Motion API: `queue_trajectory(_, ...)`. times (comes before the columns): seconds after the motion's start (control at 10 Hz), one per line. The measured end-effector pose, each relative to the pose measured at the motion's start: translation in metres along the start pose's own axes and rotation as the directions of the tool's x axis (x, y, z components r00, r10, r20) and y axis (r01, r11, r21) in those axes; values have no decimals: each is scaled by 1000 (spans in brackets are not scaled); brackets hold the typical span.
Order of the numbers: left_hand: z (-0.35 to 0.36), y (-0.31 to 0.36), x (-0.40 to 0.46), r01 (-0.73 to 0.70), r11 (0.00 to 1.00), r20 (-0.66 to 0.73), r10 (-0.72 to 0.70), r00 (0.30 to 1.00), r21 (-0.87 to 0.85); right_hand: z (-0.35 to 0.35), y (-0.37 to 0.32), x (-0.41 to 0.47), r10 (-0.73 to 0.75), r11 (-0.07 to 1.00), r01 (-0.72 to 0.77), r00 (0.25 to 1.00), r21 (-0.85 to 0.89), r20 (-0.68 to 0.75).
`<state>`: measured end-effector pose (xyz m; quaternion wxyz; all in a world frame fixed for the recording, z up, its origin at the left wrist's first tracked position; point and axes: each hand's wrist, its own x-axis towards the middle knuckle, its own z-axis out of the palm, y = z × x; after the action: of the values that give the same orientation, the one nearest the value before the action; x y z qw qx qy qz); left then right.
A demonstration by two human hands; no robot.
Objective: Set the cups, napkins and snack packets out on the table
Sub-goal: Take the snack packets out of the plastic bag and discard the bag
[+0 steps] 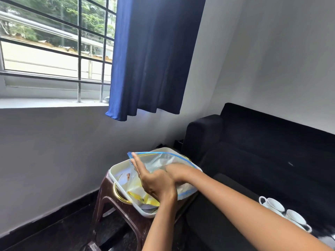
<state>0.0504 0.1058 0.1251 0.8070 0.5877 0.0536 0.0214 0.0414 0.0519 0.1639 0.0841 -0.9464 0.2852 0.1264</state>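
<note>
A clear zip bag [163, 171] with a blue seal strip stands in a white tray [116, 169] with gold handles, and the tray sits on a brown plastic stool [108, 201] beside a black sofa [262, 145]. The bag seems to be propped upright so its mouth stays wide for reaching in. The left hand [150, 180] has its fingers straight and flat against the bag's near side, thumb edge up, apparently steadying that wall and keeping the mouth spread. The right hand [174, 169] is pushed down through the opening, so the plastic blurs it and I cannot tell whether its fingers are curled on anything. Yellow snack packets [143, 198] lie at the bottom of the bag, below the left hand's wrist and just under where the right hand reaches. 2 white cups [282, 212] sit low at the right edge, by the sofa and well apart from both hands, beyond the right forearm. No napkins can be made out for certain; pale shapes in the tray may be some.
</note>
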Motion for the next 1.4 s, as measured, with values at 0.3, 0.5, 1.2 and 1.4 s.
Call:
queue_trajectory(0.3,-4,3,0,-180,979,-17,179,984,-98,-22,-2,-9,222,608,-155,975,779,21)
queue_trajectory(0.5,-1,-4,0,-207,975,136,196,971,77,-29,-7,-4,238,520,86,941,850,-241)
queue_trajectory(1.2,-5,-14,27,-13,994,24,10,1000,107,-66,16,-63,-60,895,311,794,319,-605)
queue_trajectory(1.4,-6,-1,30,59,995,-115,-69,991,-85,-85,23,-84,29,344,454,870,822,-492)
